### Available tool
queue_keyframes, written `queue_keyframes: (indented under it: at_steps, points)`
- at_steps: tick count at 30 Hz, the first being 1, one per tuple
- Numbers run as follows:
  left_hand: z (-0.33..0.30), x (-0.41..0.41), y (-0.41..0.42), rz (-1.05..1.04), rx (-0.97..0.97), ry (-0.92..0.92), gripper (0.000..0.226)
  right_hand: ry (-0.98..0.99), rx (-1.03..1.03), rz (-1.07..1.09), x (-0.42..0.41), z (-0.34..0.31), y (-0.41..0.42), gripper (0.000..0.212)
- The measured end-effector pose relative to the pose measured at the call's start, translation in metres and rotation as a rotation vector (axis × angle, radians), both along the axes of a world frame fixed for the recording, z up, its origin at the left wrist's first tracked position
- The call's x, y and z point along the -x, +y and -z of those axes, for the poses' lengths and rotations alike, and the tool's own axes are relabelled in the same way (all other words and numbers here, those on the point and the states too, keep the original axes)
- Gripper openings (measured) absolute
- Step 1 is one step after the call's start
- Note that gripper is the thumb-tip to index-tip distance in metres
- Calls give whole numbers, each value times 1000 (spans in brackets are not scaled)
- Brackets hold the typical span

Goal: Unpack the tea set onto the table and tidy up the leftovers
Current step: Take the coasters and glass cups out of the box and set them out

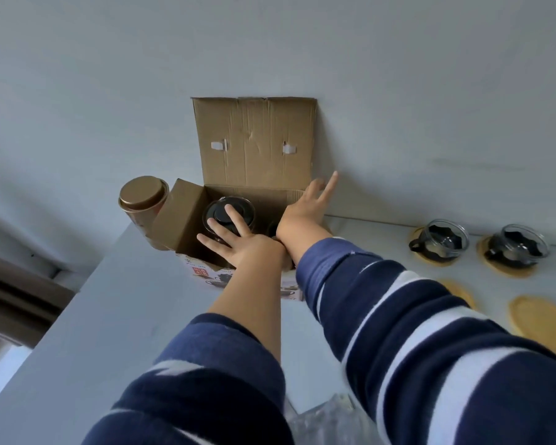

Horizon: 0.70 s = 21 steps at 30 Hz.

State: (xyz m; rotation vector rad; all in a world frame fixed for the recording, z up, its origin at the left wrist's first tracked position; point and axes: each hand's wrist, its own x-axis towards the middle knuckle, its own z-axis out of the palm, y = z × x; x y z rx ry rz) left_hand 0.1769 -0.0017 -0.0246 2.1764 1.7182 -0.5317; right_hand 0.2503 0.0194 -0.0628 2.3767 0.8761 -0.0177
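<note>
A pale table (109, 316) meets a plain grey wall. At frame centre, an open cardboard box (254, 146) holds a dark-lidded glass teapot (230, 211). Left hand (238, 242) and right hand (305, 207) reach in, fingers spread, gripping nothing.

A box (238, 200) stands on the tabletop (109, 316) against the wall, a teapot (230, 215) inside; a canister (142, 200) just left; two cups (438, 239) (each on a coaster (507, 268)) well right.

Box (187, 220) open-topped under both hands; upright flap (254, 139) blocks beyond them, canister (142, 200) crowds left, bench (116, 316) bare nearer the person.
</note>
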Motion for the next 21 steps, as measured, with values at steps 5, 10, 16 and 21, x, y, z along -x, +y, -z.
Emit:
queue_keyframes:
  at_steps: [5, 10, 16, 21]
  points:
    - [5, 4, 3, 26, -34, -15, 67, -21, -44, -17, 2, 2, -2, 55]
    - [15, 2, 6, 64, -48, 13, 62, 161, -326, 9, -7, -1, -11, 75]
    - [22, -1, 6, 95, -106, 61, 65, 407, -619, 6, -13, -24, -27, 114]
    - [24, -2, 3, 115, -148, 94, 59, 778, -1039, 133, -20, -42, -42, 105]
